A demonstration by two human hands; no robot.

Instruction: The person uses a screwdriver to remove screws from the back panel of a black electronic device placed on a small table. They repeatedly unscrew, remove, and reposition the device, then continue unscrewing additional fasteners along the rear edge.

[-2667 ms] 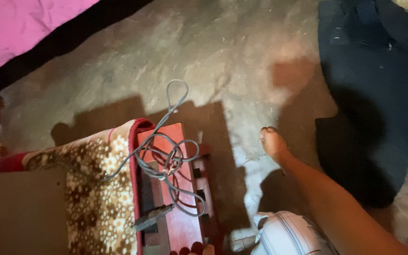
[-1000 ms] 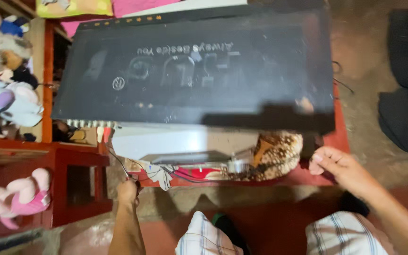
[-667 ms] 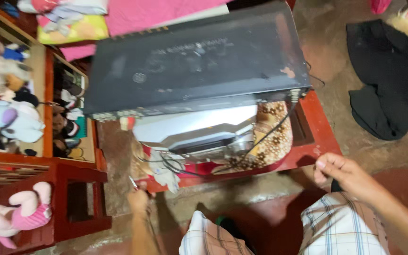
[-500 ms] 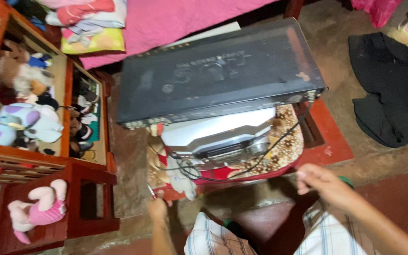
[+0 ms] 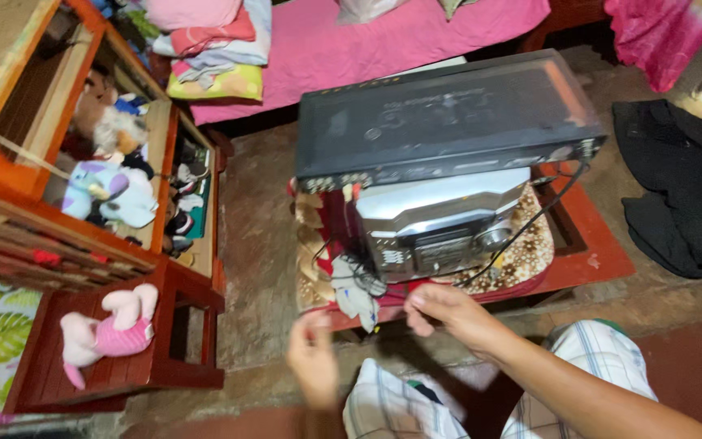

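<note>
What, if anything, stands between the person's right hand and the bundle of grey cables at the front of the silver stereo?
Nothing visible: the right hand hovers just right of the grey cable bundle, below the silver stereo.

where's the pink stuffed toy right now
In the head view, the pink stuffed toy lies at lower left on the red wooden shelf, left of the left hand.
</note>
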